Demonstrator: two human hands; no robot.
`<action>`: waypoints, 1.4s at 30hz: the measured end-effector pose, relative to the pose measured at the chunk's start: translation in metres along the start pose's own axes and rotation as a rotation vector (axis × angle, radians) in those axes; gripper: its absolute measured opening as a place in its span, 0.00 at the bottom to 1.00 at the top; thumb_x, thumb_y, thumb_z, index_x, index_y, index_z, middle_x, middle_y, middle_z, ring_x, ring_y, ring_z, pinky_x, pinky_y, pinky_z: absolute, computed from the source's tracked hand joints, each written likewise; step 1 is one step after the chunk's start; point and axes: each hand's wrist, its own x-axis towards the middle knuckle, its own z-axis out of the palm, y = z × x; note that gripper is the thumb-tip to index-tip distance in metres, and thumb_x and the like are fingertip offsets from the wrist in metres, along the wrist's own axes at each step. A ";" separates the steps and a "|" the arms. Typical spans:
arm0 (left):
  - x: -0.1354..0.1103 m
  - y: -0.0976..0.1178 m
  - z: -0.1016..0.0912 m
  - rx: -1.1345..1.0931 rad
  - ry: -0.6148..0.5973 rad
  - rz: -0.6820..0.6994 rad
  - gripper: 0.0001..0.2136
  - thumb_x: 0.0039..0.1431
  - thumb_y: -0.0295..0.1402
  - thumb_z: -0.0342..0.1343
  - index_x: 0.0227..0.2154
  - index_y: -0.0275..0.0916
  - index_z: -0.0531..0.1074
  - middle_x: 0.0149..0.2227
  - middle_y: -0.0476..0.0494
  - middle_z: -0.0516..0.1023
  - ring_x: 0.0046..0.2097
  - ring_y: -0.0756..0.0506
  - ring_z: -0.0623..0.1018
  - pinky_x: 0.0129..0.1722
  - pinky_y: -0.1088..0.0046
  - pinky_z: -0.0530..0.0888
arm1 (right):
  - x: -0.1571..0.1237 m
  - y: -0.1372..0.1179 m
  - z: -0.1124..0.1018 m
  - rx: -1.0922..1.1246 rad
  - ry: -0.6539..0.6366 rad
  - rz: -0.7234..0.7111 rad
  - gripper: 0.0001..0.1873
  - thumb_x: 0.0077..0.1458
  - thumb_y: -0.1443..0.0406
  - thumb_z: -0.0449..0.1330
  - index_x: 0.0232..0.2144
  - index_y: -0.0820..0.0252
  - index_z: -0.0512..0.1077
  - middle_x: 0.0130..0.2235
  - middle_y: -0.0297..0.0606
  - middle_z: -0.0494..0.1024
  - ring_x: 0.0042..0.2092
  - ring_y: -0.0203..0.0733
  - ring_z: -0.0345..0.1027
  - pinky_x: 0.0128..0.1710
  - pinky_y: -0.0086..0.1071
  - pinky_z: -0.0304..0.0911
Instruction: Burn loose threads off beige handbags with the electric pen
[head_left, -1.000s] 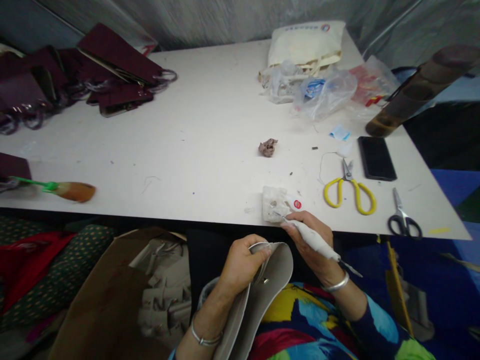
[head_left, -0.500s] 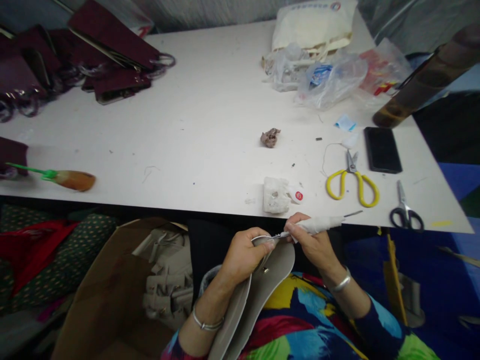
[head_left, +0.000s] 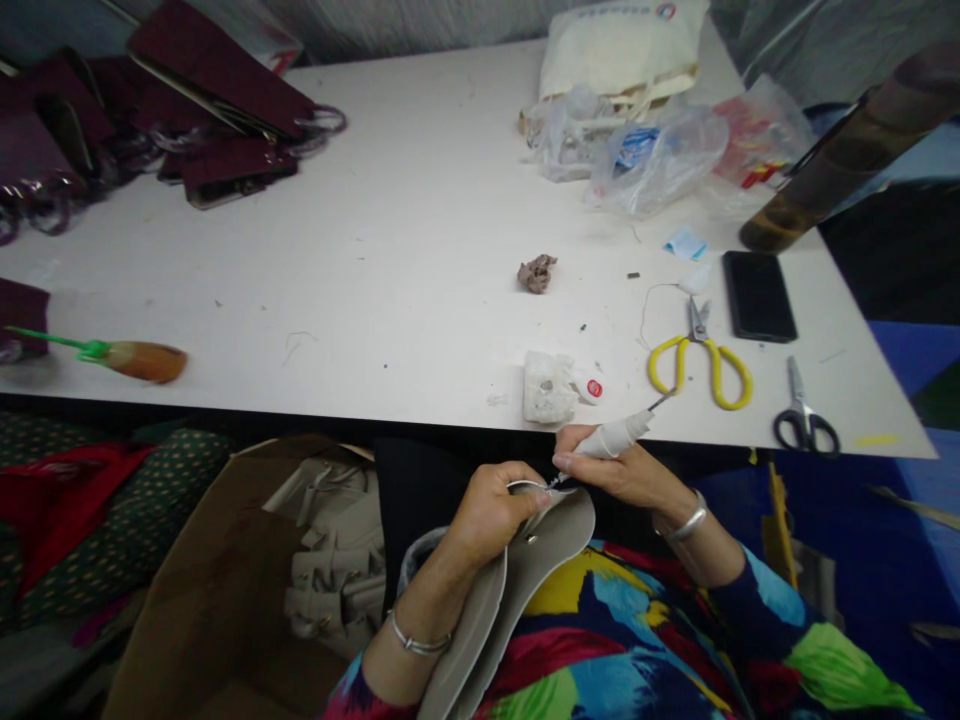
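Observation:
My left hand (head_left: 495, 508) is closed on the upper edge of a beige bag piece (head_left: 517, 580), thumb on top. The piece hangs over my lap in two curved layers, with a small metal fitting on the inner face. In my right hand (head_left: 600, 465) is a slim tool with a white-wrapped handle (head_left: 616, 437). Its thin tip meets the bag's edge beside my left thumb; whether it goes into the material I cannot tell. A metal rod sticks out of the tool's other end, towards the yellow scissors (head_left: 697, 360).
On the white table (head_left: 420, 200) lie a grubby white block (head_left: 547, 388), black-handled scissors (head_left: 806, 425), a phone (head_left: 759, 297) and a glue bottle (head_left: 142, 360). Maroon bags (head_left: 217, 80) are piled at far left. A carton (head_left: 202, 590) below holds beige bag pieces (head_left: 337, 560).
My right hand has shifted slightly left and tilted the tool more steeply, its rear end rising and its tip lowering at the bag's edge. My left hand keeps its hold.

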 end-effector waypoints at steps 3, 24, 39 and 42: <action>0.000 -0.001 -0.001 -0.031 -0.026 -0.016 0.14 0.43 0.42 0.66 0.25 0.34 0.76 0.23 0.47 0.73 0.27 0.49 0.68 0.29 0.73 0.64 | 0.002 -0.012 -0.007 -0.065 -0.163 -0.056 0.18 0.69 0.56 0.62 0.30 0.59 0.74 0.30 0.34 0.71 0.32 0.40 0.62 0.32 0.32 0.59; 0.004 -0.003 -0.020 -0.371 0.283 -0.006 0.15 0.40 0.39 0.72 0.28 0.35 0.76 0.23 0.50 0.73 0.25 0.50 0.70 0.28 0.76 0.66 | -0.002 -0.004 0.010 -0.248 0.733 -0.234 0.16 0.71 0.52 0.64 0.35 0.55 0.76 0.33 0.34 0.74 0.36 0.44 0.67 0.40 0.35 0.62; 0.009 -0.005 -0.024 -0.457 0.175 -0.084 0.21 0.36 0.40 0.76 0.29 0.34 0.75 0.24 0.48 0.74 0.25 0.50 0.71 0.28 0.75 0.67 | 0.006 -0.011 0.014 -0.440 0.629 -0.317 0.10 0.72 0.60 0.61 0.36 0.55 0.74 0.35 0.36 0.76 0.37 0.46 0.68 0.40 0.38 0.61; 0.009 -0.003 -0.025 -0.427 0.157 -0.063 0.21 0.38 0.41 0.76 0.30 0.34 0.76 0.25 0.48 0.75 0.26 0.50 0.71 0.28 0.75 0.67 | 0.007 -0.009 0.015 -0.498 0.636 -0.342 0.10 0.73 0.59 0.61 0.37 0.55 0.74 0.36 0.37 0.76 0.37 0.47 0.69 0.40 0.39 0.62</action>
